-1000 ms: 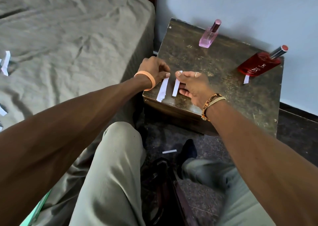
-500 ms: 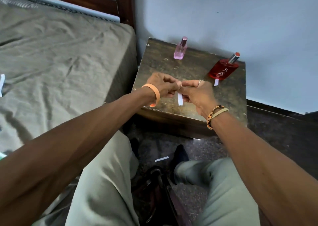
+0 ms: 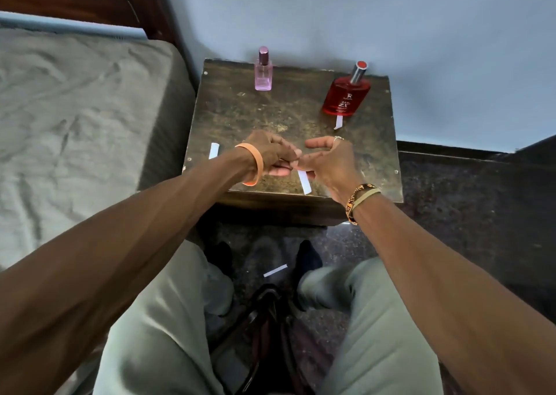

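A small dark wooden table [image 3: 288, 114] stands against the wall in front of my knees. My left hand [image 3: 270, 154], with an orange wristband, and my right hand [image 3: 329, 166] meet over the table's front edge. Their fingertips pinch the top end of a white paper strip [image 3: 304, 183], which hangs down toward the table edge; the strip's top is hidden between the fingers. My right index finger points left, above the pinch. A second paper strip [image 3: 213, 151] lies on the table's left side.
A pink perfume bottle [image 3: 263, 74] and a red perfume bottle [image 3: 346, 96] stand at the table's back, with a short paper strip [image 3: 338, 123] in front of the red one. A bed [image 3: 75, 130] lies to the left. Another strip [image 3: 275, 270] lies on the floor between my feet.
One second ago each hand pressed a strip on the table. Both hands then came together on one strip and lifted it; the other strip stays on the table's left side.
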Available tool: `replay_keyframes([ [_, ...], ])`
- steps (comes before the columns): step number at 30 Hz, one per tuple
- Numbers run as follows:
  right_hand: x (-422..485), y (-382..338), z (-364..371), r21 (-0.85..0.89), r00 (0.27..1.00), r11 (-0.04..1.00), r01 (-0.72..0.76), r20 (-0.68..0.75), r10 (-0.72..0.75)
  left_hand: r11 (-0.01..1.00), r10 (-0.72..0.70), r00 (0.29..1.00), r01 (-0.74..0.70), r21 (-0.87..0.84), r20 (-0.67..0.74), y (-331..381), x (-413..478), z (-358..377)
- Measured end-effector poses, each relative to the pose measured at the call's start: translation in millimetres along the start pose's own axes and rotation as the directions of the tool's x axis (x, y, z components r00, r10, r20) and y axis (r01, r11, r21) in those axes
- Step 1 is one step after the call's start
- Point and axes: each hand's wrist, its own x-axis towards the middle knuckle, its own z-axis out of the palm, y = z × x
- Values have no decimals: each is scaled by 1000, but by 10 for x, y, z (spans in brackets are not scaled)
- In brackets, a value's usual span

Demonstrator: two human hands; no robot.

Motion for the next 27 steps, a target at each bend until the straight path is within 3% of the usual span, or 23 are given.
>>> replay_keyframes([
  [4,108,51,81,-9,1000,1000,-10,7,10,996,-10,999,14,91,-43,8,171,-37],
  [8,187,128,163,-18,999,999,-48,17,49,962,151,984,-124,242,-96,-37,372,-124],
  [17,338,248,247,-185,999,982,-38,-42,31,742,421,895,-245,624,-149,-161,588,-120],
  [27,412,359,341,-333,993,942,47,-90,-81,662,473,862,-212,719,-180,-222,697,-141],
])
